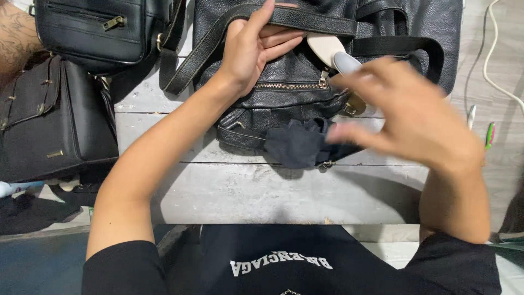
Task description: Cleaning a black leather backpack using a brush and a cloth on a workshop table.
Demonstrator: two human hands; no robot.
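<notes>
A black leather bag [305, 82] lies on the pale wooden surface [262, 191], straight ahead of the person. The left hand [254, 46] rests on the top of the bag with its fingers spread, pressing on a strap [305, 19] that runs across it. The right hand [404, 109] hovers over the bag's right side, blurred by motion; its fingers look loosely spread, and whether it grips anything cannot be told. Just beside its fingertips a small tool with a beige and grey handle [333, 53] pokes up near the gold zip [289, 86]. A dark cloth [300, 143] lies bunched against the bag's near edge. Two more black bags [98, 27] [52, 117] sit at the far left, and a white cable [499, 60] trails at the right
</notes>
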